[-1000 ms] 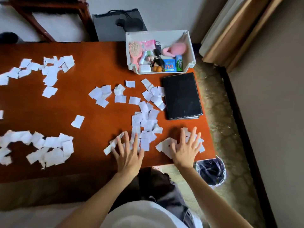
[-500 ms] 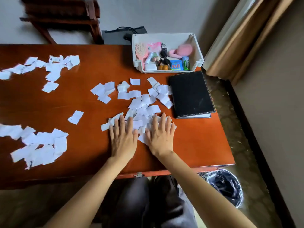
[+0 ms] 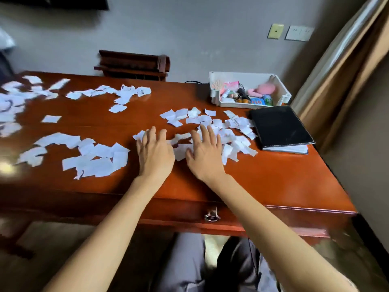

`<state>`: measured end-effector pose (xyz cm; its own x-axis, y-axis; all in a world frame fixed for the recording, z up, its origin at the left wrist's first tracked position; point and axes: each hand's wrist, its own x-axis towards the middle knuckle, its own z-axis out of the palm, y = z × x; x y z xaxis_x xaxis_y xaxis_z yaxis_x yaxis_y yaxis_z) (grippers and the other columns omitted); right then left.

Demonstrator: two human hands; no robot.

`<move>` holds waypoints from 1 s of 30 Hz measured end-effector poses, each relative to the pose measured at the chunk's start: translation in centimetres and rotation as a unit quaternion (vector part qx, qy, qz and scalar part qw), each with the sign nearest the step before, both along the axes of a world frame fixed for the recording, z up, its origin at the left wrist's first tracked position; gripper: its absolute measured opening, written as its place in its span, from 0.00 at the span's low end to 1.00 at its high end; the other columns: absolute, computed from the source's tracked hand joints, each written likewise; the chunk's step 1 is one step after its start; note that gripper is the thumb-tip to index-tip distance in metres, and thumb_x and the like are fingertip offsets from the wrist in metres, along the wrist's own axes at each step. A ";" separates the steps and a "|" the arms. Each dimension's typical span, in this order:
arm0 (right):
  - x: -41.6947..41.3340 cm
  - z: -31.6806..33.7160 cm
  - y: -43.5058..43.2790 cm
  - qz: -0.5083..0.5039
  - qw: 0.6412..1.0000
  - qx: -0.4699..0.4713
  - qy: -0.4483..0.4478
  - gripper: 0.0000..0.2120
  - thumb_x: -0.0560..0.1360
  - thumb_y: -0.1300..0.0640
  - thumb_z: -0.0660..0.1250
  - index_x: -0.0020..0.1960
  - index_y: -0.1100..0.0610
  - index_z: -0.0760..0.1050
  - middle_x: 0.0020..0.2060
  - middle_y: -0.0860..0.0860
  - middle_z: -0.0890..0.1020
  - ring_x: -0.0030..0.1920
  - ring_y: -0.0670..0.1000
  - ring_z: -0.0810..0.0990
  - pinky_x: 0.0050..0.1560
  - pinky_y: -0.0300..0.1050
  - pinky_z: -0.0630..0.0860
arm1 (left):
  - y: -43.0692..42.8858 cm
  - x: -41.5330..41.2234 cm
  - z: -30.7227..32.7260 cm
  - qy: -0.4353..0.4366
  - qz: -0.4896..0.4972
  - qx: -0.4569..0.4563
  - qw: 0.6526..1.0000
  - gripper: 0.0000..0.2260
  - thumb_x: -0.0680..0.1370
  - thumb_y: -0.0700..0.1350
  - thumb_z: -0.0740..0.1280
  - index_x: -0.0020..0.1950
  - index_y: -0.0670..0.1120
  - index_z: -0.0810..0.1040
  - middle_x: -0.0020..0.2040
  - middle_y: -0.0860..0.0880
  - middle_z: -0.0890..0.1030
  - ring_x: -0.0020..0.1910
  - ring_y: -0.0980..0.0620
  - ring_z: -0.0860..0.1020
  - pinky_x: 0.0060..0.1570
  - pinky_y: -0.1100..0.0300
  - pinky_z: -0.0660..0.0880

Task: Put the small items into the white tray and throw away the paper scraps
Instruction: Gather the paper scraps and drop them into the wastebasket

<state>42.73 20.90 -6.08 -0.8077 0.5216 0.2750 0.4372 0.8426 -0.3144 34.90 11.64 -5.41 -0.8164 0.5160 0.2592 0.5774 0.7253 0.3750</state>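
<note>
I see both hands lying palm down on the desk (image 3: 273,175), toward the middle of its near edge. The left hand (image 3: 154,152) has its fingers straight and slightly spread, gripping nothing; its fingertips touch the edge of the paper scraps (image 3: 227,131). The right hand (image 3: 205,154), just beside it, is equally flat with fingers straight and close together, and it presses on top of the same pile.

That pile runs from the hands to the black notebook (image 3: 280,125), which lies closed at the right edge. A second group of scraps lies near the front left. More are spread along the far edge and the left edge, where the view is blurred.

The white tray (image 3: 242,106) stands at the far right corner, just behind the notebook. The small items (image 3: 264,89) are inside it, among them a pink soft piece.

A metal drawer pull (image 3: 212,214) hangs on the front face below the hands.
</note>
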 end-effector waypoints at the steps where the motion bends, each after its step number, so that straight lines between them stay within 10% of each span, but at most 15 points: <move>1: -1.0 0.0 -1.2 0.022 1.000 -0.002 -0.002 0.22 0.77 0.54 0.57 0.71 0.57 0.62 0.75 0.58 0.55 0.76 0.59 0.47 0.75 0.60 0.46 | -1.4 -0.7 0.2 -0.005 0.023 0.001 1.000 0.20 0.81 0.42 0.53 0.74 0.45 0.61 0.76 0.42 0.57 0.76 0.43 0.52 0.75 0.46 0.48; 15: -14.6 -1.7 -13.6 0.248 0.950 -0.021 -0.186 0.29 0.78 0.38 0.48 0.76 0.43 0.44 0.77 0.51 0.39 0.76 0.58 0.35 0.73 0.63 0.38 | -15.7 -15.7 -1.6 -0.106 0.269 -0.098 0.952 0.23 0.82 0.50 0.49 0.77 0.52 0.49 0.78 0.41 0.42 0.76 0.39 0.37 0.72 0.37 0.40; 30: -13.2 -1.8 -4.0 0.094 0.980 -0.023 -0.174 0.22 0.81 0.46 0.46 0.73 0.48 0.55 0.75 0.57 0.56 0.75 0.60 0.52 0.73 0.57 0.48 | -6.8 -14.3 -3.4 -0.106 0.071 -0.134 0.983 0.21 0.82 0.52 0.45 0.76 0.54 0.53 0.78 0.43 0.48 0.77 0.41 0.44 0.74 0.44 0.41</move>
<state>29.53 16.93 -7.90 -0.9317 0.3591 -0.0543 0.3621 0.9074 -0.2133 20.57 4.79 -8.78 -0.9058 0.4204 -0.0532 0.3938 0.8815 0.2607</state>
